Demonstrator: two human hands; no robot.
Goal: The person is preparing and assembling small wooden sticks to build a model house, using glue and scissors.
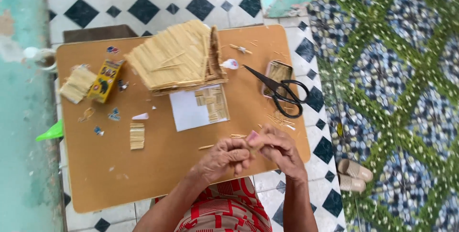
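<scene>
My left hand [224, 158] and my right hand [278, 149] meet over the near edge of a small brown table [158, 160]. Fingertips of both pinch a tiny pale stick piece [252, 138] between them; its exact shape is hard to tell. A little house model built from thin sticks [179, 56] stands at the table's far side. In front of it lies a white paper sheet [191, 110] with small stick panels on it. Black scissors [279, 91] lie to the right, partly over a small tin [278, 73].
A yellow box [105, 80] and a bundle of sticks [76, 84] lie at the left. A small stick panel [137, 135] lies mid-table, with loose sticks scattered about. Tiled floor surrounds the table; a pebble mosaic floor and a pair of sandals [354, 174] are at right.
</scene>
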